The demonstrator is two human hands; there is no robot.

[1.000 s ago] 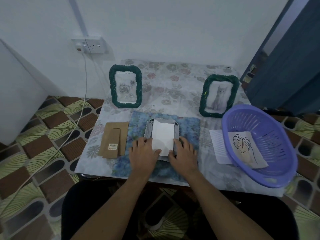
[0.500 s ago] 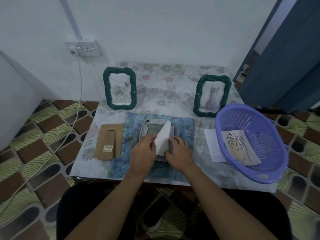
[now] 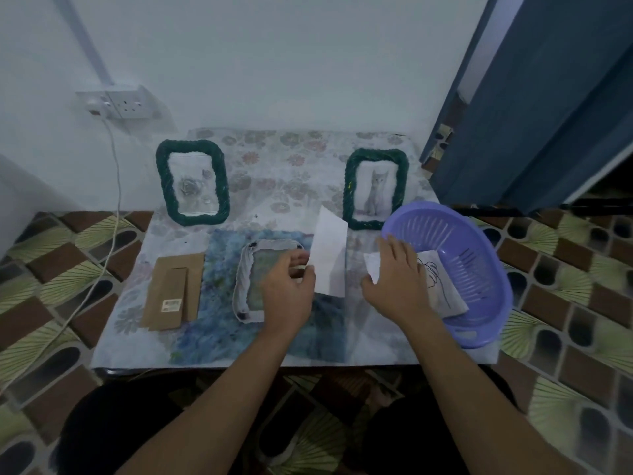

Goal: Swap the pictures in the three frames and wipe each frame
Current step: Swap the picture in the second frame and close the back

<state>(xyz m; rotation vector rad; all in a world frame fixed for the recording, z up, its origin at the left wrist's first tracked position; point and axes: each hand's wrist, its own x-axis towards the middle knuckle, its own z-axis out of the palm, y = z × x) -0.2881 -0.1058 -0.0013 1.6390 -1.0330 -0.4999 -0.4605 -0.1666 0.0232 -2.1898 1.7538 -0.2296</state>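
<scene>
While the left hand [image 3: 287, 290] pinches a blank white picture [image 3: 328, 252], the right hand [image 3: 398, 280] spreads.

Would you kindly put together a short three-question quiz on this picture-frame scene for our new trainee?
1. True or false: the left hand pinches a white sheet.
2. Which animal shows in the upright green frame beside the basket? A cat, B dog, C horse.
3. Fill in: the cardboard backing lies to the ___ of the blue cloth.
Key: 1 true; 2 A; 3 left.
</scene>
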